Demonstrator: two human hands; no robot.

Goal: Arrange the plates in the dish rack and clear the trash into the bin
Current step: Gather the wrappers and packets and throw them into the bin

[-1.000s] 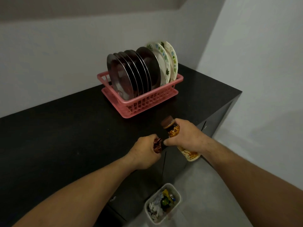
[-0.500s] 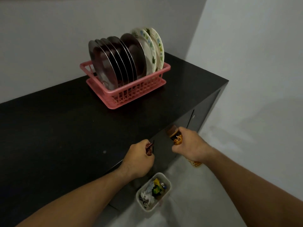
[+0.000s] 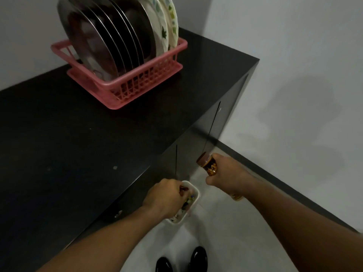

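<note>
**Plates racked; trash in hand at the bin**

Progress: plate part judged done; trash part judged near its end, with two items held and not yet dropped.

Dish rack [image 3: 141,83]: pink plastic, slatted walls, standing toward the back right corner of the worktop [image 3: 68,124]; holds every plate in view, all on edge in one row.
- Steel plates [image 3: 102,36]: several, packed close, filling the left and middle of the rack.
- Patterned plates [image 3: 165,26]: two, pale with leaf prints, at the right end of the rack.

Worktop: black; no loose plate shows on it; one pale speck [image 3: 115,167] near the front edge, too small to identify.

Bin [image 3: 197,193]: small, white, open-topped, on the floor [image 3: 225,232] against the cabinet [image 3: 188,154] below the worktop's front edge; contents are crumpled pale paper and yellow-green scraps, partly hidden by the hand.

Left hand [image 3: 163,197]: fingers curled, pinching a small reddish wrapper [image 3: 183,188] over the bin mouth.

Right hand [image 3: 227,173]: wrapped round a bottle [image 3: 208,163] with brown cap and orange-brown label, held tilted just right of the bin.

Left to do, by judgement: release the wrapper, then bring the bottle over the bin.

Also: black shoes [image 3: 200,258] on the floor at the bottom edge.
</note>
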